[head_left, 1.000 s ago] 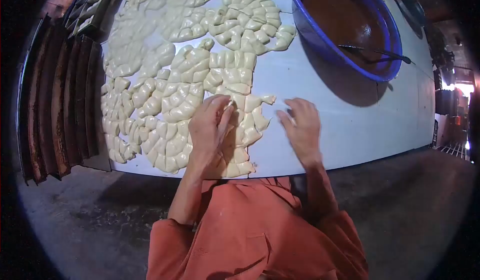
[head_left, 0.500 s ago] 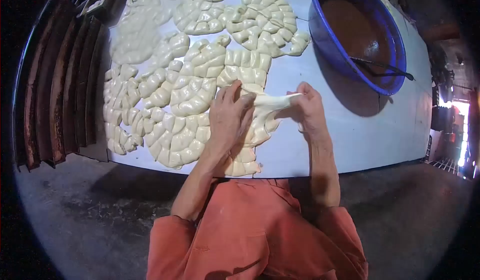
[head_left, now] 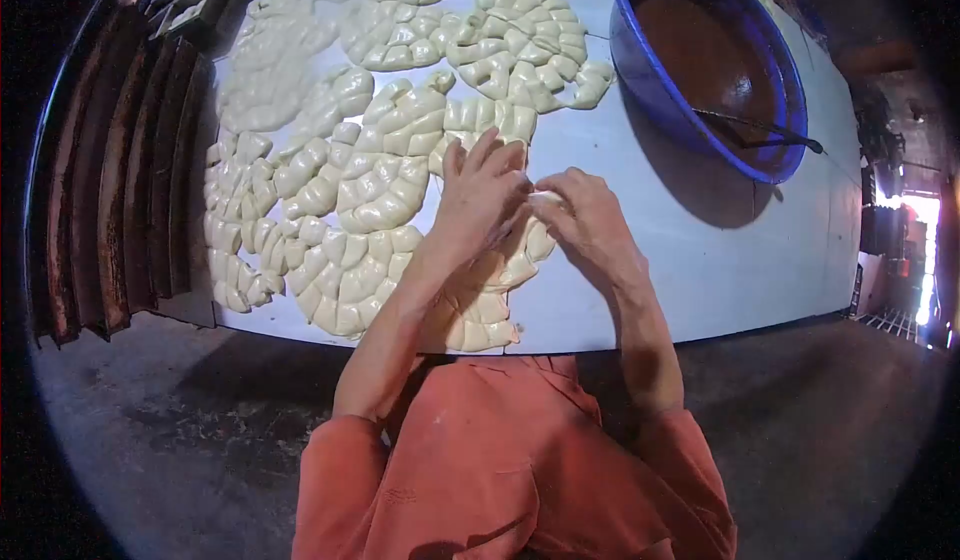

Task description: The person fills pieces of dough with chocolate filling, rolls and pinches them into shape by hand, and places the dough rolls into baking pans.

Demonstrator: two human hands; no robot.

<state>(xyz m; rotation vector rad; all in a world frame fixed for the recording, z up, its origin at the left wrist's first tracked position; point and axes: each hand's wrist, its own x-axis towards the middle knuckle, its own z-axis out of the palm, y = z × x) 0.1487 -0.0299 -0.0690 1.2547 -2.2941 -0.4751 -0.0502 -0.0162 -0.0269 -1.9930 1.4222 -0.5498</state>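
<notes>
At nine o'clock, rusty metal troughs [head_left: 110, 185] fade into the dark lens rim; at ten o'clock a rack [head_left: 195, 0] is cut off, its pale contents hard to make out. The scored dough pieces [head_left: 355, 280] fill the tabletop [head_left: 620, 305] from nine round to twelve, hazy towards ten o'clock and cropped along the top. The left hand [head_left: 482, 198], just above centre with its outer fingers fanned upward, hides dough below it; its thumb is hard to see, so I cannot tell whether it grips. Close by at two o'clock, the right hand [head_left: 590, 215] is pinched on a pale dough strip [head_left: 545, 198], mostly concealed between the hands, which nearly meet. Between one and two o'clock, the blue basin [head_left: 632, 55] runs off the top; its brown liquid [head_left: 690, 50] swallows one end of a thin stick [head_left: 775, 135].

Half a second ago, the strip was drawn out long between the hands; now the left hand sits slightly further right and the right hand has come inward, leaving only a short bit visible.
</notes>
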